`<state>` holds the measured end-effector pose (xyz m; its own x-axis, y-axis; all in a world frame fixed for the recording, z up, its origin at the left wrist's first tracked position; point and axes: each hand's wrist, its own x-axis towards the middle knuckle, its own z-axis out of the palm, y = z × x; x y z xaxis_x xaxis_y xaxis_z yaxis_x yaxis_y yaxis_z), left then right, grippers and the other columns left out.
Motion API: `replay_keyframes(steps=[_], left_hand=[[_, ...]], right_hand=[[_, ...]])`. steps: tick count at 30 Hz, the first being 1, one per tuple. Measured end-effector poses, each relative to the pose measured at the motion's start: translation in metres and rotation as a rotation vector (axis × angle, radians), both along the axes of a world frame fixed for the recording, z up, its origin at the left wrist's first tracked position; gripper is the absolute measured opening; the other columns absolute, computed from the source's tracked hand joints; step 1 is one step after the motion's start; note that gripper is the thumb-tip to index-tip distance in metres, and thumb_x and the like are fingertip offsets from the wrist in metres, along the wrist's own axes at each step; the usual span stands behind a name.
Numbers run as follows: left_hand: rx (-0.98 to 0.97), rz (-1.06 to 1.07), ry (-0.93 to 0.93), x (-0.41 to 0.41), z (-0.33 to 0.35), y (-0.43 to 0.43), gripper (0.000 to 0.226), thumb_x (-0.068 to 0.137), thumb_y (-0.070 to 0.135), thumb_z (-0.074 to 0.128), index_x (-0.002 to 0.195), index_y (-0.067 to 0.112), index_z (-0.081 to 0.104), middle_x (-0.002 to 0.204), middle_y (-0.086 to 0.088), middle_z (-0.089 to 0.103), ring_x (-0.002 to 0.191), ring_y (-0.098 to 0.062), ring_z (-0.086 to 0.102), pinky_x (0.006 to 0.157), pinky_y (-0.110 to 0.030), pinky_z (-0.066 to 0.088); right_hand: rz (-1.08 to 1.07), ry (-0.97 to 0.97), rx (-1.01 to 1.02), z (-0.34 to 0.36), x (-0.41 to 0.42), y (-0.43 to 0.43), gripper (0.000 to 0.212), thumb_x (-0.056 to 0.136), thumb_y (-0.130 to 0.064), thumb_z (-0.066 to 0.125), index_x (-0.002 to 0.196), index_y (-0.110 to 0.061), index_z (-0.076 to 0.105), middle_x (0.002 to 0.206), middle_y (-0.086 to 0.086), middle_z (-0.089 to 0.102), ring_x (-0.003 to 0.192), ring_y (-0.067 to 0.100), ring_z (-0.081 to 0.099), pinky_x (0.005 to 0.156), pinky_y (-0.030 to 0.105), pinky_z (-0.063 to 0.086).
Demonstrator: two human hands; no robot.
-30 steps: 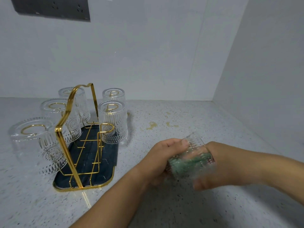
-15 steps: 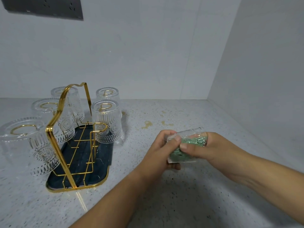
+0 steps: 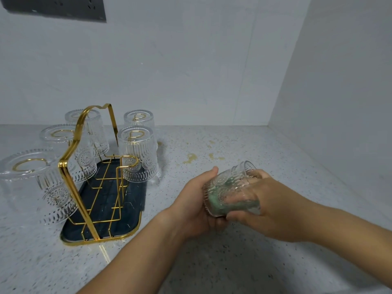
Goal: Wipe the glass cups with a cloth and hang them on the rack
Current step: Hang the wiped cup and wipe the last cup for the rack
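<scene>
A patterned glass cup [image 3: 230, 183] lies tilted between my hands above the counter, base pointing up and away. My left hand [image 3: 192, 205] grips its rim end from the left. My right hand [image 3: 273, 206] has fingers inside the cup, pressing a green cloth [image 3: 220, 203] that shows through the glass. To the left stands a gold wire rack [image 3: 84, 166] on a dark tray [image 3: 106, 213]. Several glass cups hang upside down on its pegs, among them one at the near left [image 3: 31, 183] and one on the right side [image 3: 137, 153].
The speckled counter [image 3: 222, 262] meets white walls at the back and right, forming a corner. Yellowish stains [image 3: 191, 159] mark the counter behind the hands. A dark socket panel [image 3: 55, 7] sits on the wall at top left.
The cup has turned in my hands, and both hands with it have dropped a little lower. My right fingers with the cloth now reach deeper into the cup.
</scene>
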<state>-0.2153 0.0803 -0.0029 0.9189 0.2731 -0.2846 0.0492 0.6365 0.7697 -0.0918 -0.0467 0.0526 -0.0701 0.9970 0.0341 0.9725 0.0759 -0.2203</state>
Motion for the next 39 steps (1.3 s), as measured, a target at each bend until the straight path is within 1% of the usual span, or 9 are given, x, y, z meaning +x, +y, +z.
replay_keyframes(steps=[4,7,15,19,23,26,30,35,39], left_hand=[[0.176,0.053,-0.095,0.004,-0.003,-0.008,0.067,0.096,0.069,0.05,0.122,0.011,0.071,0.095,-0.011,0.066,0.062,-0.017,0.057,0.054,-0.03,0.042],[0.386,0.272,-0.027,0.006,-0.009,-0.012,0.057,0.087,0.067,0.055,0.11,0.015,0.056,0.078,-0.003,0.059,0.051,-0.01,0.048,0.047,-0.025,0.035],[0.004,-0.049,-0.034,-0.003,-0.001,-0.002,0.056,0.091,0.065,0.05,0.092,0.012,0.069,0.059,-0.003,0.051,0.036,-0.008,0.038,0.033,-0.013,0.021],[0.253,0.05,-0.065,0.001,-0.005,-0.007,0.067,0.096,0.076,0.046,0.114,0.016,0.071,0.069,0.001,0.06,0.049,-0.011,0.049,0.043,-0.022,0.033],[0.477,0.28,-0.006,0.003,-0.01,-0.012,0.056,0.09,0.076,0.06,0.107,0.023,0.056,0.07,0.001,0.059,0.048,-0.009,0.047,0.045,-0.023,0.035],[0.282,0.192,-0.055,0.003,-0.01,-0.008,0.065,0.097,0.073,0.049,0.101,0.01,0.065,0.059,-0.003,0.049,0.038,-0.009,0.036,0.038,-0.017,0.025],[0.024,-0.03,-0.05,0.001,-0.009,-0.004,0.061,0.09,0.068,0.05,0.088,0.01,0.07,0.057,-0.006,0.05,0.033,-0.008,0.036,0.033,-0.012,0.019],[0.236,0.122,-0.146,0.005,-0.01,-0.012,0.056,0.091,0.071,0.058,0.107,0.019,0.069,0.07,-0.003,0.061,0.05,-0.012,0.051,0.045,-0.023,0.033],[0.421,0.335,-0.133,0.006,-0.015,-0.014,0.046,0.087,0.06,0.058,0.111,0.022,0.056,0.073,0.002,0.063,0.05,-0.009,0.049,0.047,-0.022,0.036]], right_hand=[[-0.23,0.632,0.075,0.01,0.006,0.001,0.022,0.099,-0.029,0.065,0.082,-0.026,0.077,0.08,-0.013,0.077,0.075,0.006,0.072,0.076,0.024,0.053],[-0.381,0.928,0.039,0.005,0.002,0.002,0.02,0.098,-0.029,0.066,0.093,-0.015,0.079,0.091,0.004,0.08,0.089,0.023,0.076,0.088,0.038,0.056],[0.059,-0.131,0.003,-0.001,0.006,0.004,0.042,0.098,-0.057,0.035,0.106,-0.037,0.07,0.102,-0.021,0.072,0.102,-0.004,0.057,0.117,0.027,0.021],[-0.197,0.59,0.069,0.005,0.008,0.001,0.022,0.101,-0.031,0.063,0.085,-0.028,0.078,0.085,-0.012,0.077,0.081,0.006,0.072,0.085,0.028,0.055],[-0.387,1.007,-0.022,0.003,0.003,0.001,0.024,0.098,-0.034,0.067,0.099,-0.013,0.078,0.099,0.012,0.079,0.098,0.031,0.075,0.099,0.047,0.056],[-0.254,0.627,0.036,0.003,-0.002,0.0,0.022,0.097,-0.035,0.065,0.088,-0.016,0.073,0.079,-0.003,0.073,0.075,0.019,0.069,0.079,0.034,0.055],[-0.022,-0.059,-0.063,0.002,0.0,0.002,0.053,0.09,-0.066,0.033,0.106,-0.032,0.071,0.1,-0.013,0.072,0.099,0.005,0.062,0.113,0.031,0.029],[-0.24,0.628,0.077,0.008,0.006,-0.001,0.028,0.099,-0.036,0.062,0.089,-0.015,0.077,0.083,-0.001,0.077,0.075,0.019,0.072,0.081,0.041,0.057],[-0.288,1.0,-0.01,0.006,0.002,-0.001,0.016,0.099,-0.026,0.066,0.104,-0.018,0.078,0.1,0.002,0.08,0.097,0.019,0.076,0.095,0.039,0.057]])
